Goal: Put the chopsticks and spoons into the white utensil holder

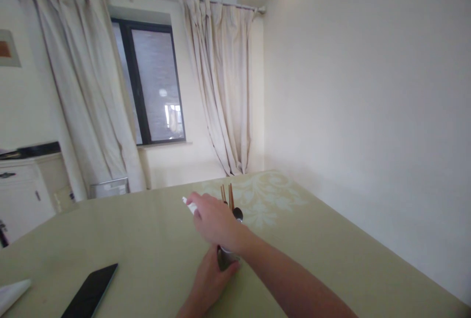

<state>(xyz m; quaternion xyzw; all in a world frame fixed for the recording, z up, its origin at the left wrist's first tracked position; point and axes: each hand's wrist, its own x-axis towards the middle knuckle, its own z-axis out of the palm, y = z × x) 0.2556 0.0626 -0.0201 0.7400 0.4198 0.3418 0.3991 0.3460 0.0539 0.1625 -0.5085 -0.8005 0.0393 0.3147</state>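
Observation:
My left hand (209,276) is curled round a small container (228,260) on the table, most of which is hidden behind my fingers and right forearm. Above it, my right hand (217,219) pinches a slim white object (190,205); only its end sticks out past the fingers, so its kind cannot be made out. Wooden chopsticks (231,197) stand up just behind the right hand. Beside them shows the dark bowl of a spoon (238,214). Whether the chopsticks and spoon rest in the container is hidden by my hand and wrist.
A dark tablet or phone (90,291) lies on the greenish table (154,239) at the front left, with a white item (13,294) at the left edge. A wall (368,112) runs along the right side. Curtains (224,87) and a window hang beyond the far edge.

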